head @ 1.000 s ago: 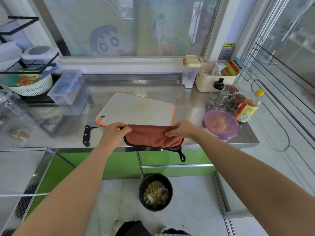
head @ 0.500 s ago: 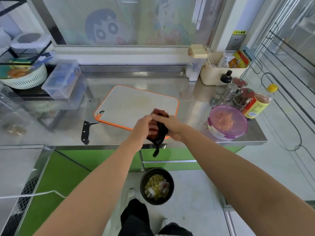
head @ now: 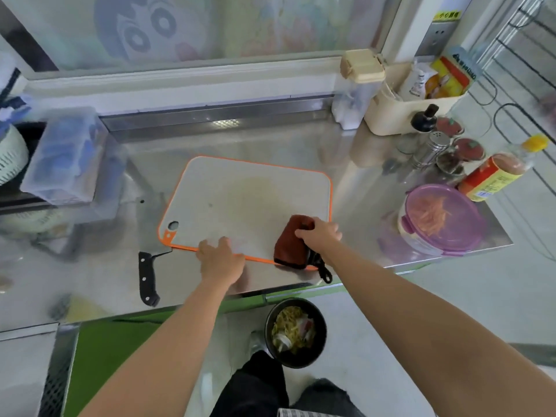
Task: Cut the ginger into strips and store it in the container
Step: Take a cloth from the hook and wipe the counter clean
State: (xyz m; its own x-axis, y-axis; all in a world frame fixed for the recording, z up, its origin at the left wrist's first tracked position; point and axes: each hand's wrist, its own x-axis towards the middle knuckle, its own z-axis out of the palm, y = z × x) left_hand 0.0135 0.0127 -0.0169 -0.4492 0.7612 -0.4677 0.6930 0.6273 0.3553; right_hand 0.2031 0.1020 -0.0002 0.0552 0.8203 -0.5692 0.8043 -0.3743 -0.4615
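Bunched cloth (head: 289,246) is now pressing on the cutting board (head: 240,200), lower-right corner, right hand (head: 319,236) gripping it; left hand (head: 221,260), fingers flat, bracing the near edge. Ginger strips (head: 430,215) sitting in lidded container (head: 421,245), right: wiping-up, likely.

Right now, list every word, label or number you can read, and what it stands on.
Nothing can be read for certain.
Yellow sign on the wall: dark characters, too blurred to read.
Yellow packet: dark print along its edge, too blurred.
Red-labelled bottle: print too small to read.
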